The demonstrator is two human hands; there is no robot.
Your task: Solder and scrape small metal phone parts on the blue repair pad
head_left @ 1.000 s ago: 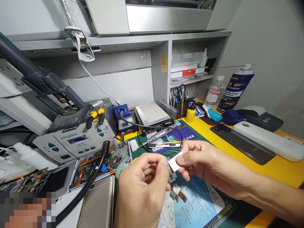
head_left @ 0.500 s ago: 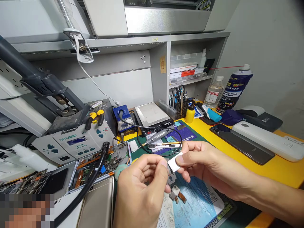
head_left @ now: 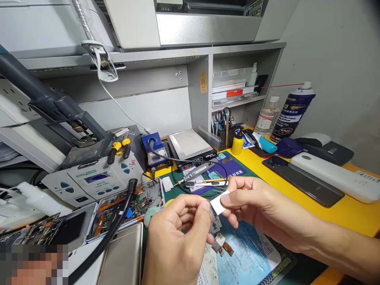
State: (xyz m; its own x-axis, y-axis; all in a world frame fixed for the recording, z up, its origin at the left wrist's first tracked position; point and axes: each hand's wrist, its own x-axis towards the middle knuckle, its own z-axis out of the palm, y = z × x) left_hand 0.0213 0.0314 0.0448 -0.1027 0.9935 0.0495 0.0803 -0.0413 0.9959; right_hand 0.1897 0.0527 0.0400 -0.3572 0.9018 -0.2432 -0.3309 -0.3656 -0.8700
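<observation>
A small white piece (head_left: 219, 204) is pinched between the thumb and fingers of my right hand (head_left: 252, 202). Close to its left edge, my left hand (head_left: 184, 229) has thumb and forefinger pressed together; whatever lies between them is too small or hidden to make out. Below the hands, a grey metal plate with cut-outs (head_left: 215, 225) shows in part. A small camera-like module with brown flex connectors (head_left: 228, 248) lies on the blue work mat (head_left: 246, 257), just right of my left hand's fingers.
A black hose (head_left: 118, 221) crosses a tray of circuit boards (head_left: 145, 200) on the left. Behind the hands lie a soldering iron (head_left: 197, 173) and its cable. To the right are a dark phone (head_left: 303, 182), a white case (head_left: 335, 178) and a spray can (head_left: 292, 113).
Both hands keep nearly the same pose, with the white piece still in my right hand. The view has shifted very slightly.
</observation>
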